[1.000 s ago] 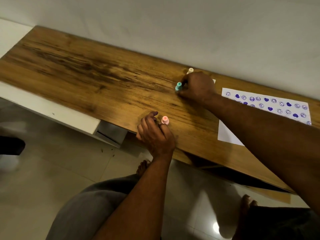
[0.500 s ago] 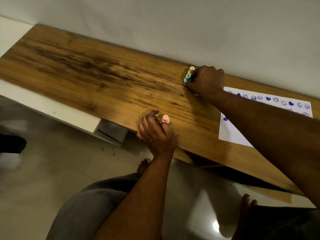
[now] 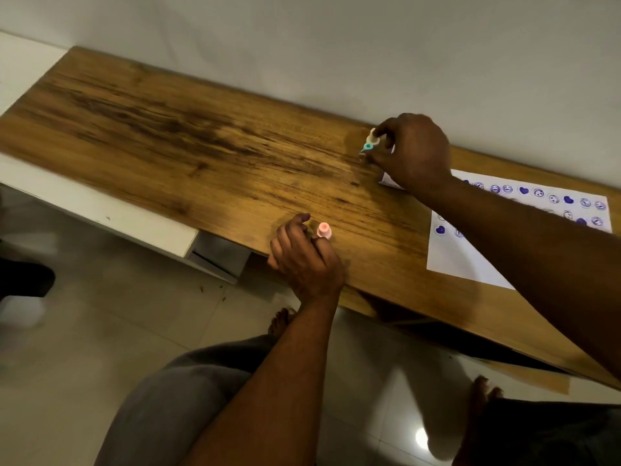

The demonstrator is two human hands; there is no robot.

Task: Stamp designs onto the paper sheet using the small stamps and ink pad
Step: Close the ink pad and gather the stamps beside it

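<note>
Wooden table [image 3: 201, 156] by a white wall; my right hand [image 3: 411, 151] pinches the teal stamp [image 3: 368, 147] beside the cream stamp [image 3: 373, 135], my left hand [image 3: 304, 258] grips the pink stamp [image 3: 323, 230]. Light, stiff, best pinched mid-barrel; the stamped paper sheet [image 3: 470, 260] lies right

On the desk [image 3: 201, 153], the paper sheet [image 3: 470, 260] lies at the right. The right hand [image 3: 411, 151] sits at the sheet's far left corner, beside two small stamps [image 3: 371, 141] near the wall [image 3: 336, 45]. The left hand [image 3: 304, 257] rests at the near edge, touching another stamp [image 3: 324, 230].
</note>
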